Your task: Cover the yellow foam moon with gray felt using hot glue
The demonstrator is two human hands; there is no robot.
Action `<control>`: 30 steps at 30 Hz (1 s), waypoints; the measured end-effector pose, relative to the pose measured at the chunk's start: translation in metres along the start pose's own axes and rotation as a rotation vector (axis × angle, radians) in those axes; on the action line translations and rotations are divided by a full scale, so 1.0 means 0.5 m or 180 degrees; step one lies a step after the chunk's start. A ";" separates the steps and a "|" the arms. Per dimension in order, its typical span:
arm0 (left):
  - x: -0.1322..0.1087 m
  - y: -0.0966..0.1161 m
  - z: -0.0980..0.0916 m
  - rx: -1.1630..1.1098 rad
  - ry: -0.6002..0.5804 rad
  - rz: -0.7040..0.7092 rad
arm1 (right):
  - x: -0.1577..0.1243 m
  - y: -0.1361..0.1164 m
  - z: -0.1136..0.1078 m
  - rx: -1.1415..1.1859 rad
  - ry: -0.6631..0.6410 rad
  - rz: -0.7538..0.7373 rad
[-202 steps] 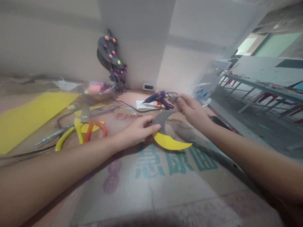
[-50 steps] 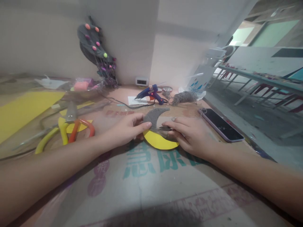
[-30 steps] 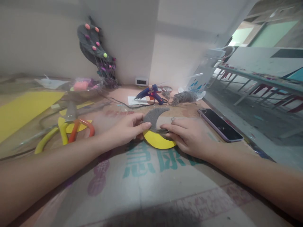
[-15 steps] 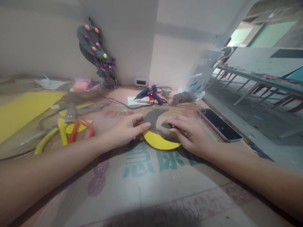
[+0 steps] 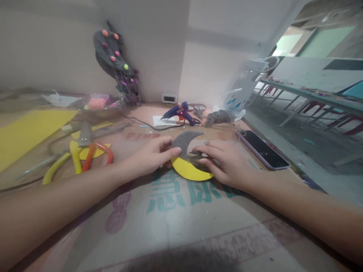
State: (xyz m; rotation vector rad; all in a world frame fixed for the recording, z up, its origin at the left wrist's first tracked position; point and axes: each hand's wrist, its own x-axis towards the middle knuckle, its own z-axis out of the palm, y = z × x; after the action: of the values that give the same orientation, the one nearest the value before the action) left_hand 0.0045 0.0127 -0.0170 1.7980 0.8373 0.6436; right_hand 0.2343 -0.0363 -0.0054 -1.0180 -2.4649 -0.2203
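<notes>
Both hands meet on a crescent [image 5: 190, 172] lying flat on the desk [image 5: 181, 226], right in front of the person. The left hand [image 5: 153, 155] pinches the crescent's left edge between thumb and fingers. The right hand [image 5: 227, 160] lies over its right side, fingertips pressed where the grey yarn [image 5: 184, 139] wrap ends and bare yellow begins. Whether those fingers grip a loose strand is hidden.

The upper horn is covered in yarn and the lower half is uncovered, so the wrapping looks about half done. The step in hand seems to be pressing the last turns down at that border. A further turn would call for the left hand to pin the crescent while the right draws the strand tight against the turns beside it.

A glue gun [image 5: 178, 112] and a loose heap of yarn [image 5: 219, 117] lie beyond the hands. A phone [image 5: 263, 149] sits to the right, and scissors [image 5: 87, 155] lie well off to the left.
</notes>
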 end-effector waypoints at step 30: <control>-0.001 -0.002 0.004 0.0140 -0.0055 0.0115 | 0.042 -0.023 0.038 0.2217 -0.0522 0.1693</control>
State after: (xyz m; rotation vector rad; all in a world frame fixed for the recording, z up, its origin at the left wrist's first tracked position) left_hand 0.0054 0.0114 -0.0188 1.8595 0.8146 0.6363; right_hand 0.2065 -0.0256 -0.0119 -1.3205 -2.0320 0.8523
